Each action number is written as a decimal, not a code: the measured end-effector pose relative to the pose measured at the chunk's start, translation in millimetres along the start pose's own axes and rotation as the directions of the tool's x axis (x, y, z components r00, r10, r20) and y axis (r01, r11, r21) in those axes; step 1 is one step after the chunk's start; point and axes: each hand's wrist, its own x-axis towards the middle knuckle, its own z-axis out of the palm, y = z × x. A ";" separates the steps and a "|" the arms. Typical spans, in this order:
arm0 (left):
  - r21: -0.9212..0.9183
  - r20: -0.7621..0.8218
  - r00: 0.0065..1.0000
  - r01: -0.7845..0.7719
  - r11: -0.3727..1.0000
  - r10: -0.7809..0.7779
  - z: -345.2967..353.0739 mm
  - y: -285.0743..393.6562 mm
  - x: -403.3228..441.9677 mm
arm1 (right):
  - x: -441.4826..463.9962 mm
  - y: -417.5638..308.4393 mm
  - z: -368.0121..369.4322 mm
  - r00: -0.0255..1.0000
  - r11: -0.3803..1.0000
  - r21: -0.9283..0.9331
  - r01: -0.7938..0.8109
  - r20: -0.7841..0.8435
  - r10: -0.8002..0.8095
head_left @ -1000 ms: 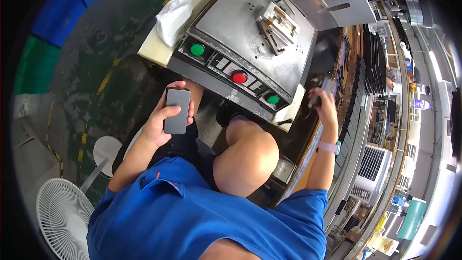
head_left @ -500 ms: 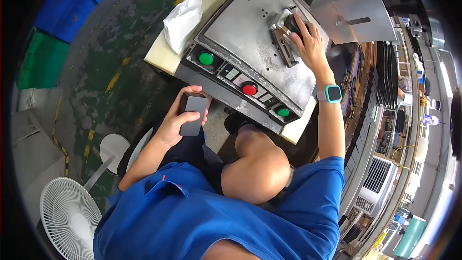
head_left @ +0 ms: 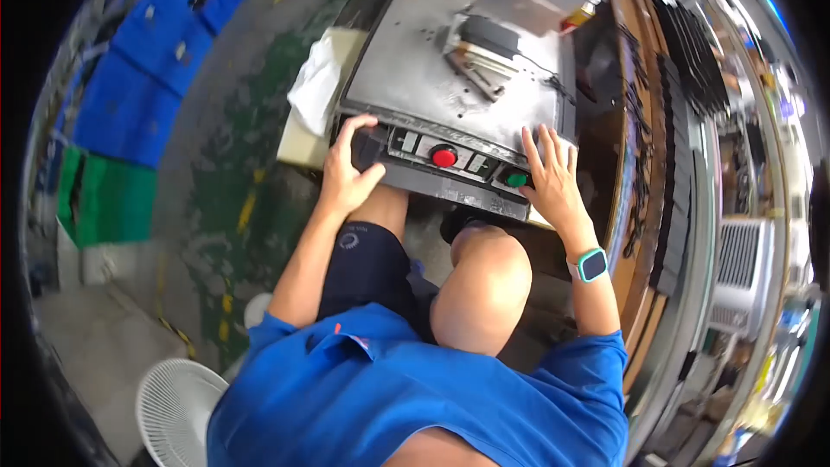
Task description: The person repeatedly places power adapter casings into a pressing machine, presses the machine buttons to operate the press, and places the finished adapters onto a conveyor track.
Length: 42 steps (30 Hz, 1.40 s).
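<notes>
The round green plastic push-button (head_left: 517,180) lies just beside my right thumb, at the right end of the long black control panel (head_left: 418,145); my right hand (head_left: 553,183) is nearest it, fingers spread over the panel's edge. The panel's long axis runs from my left hand (head_left: 346,180) to my right, with a round red plastic button (head_left: 443,156) between them. Beyond my right fingers and to their left, a dark rectangular block (head_left: 489,34) sits on a pale metal fixture (head_left: 491,62) on the grey steel plate (head_left: 406,43), its long side roughly following the panel.

My left thumb and forefinger stand apart at the panel's left end. Between them is a dark patch, too blurred to tell whether I grip it. Whether my right thumb touches green is unclear.
</notes>
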 end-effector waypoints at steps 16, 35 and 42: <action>-0.116 0.768 0.609 -0.176 0.978 0.201 82.5 195.0 -37.4 | -194.1 131.0 -144.2 0.581 0.689 0.654 -0.312 -0.443 0.683; 0.025 0.709 0.650 -0.410 0.912 0.273 99.5 207.1 -65.3 | -597.7 352.8 -31.1 -0.101 -0.083 -0.099 -0.992 0.194 0.976; 0.038 0.696 0.665 -0.412 0.911 0.271 101.6 207.9 -67.8 | -577.4 266.4 -58.0 -0.183 -0.186 -0.099 -0.978 -0.040 0.982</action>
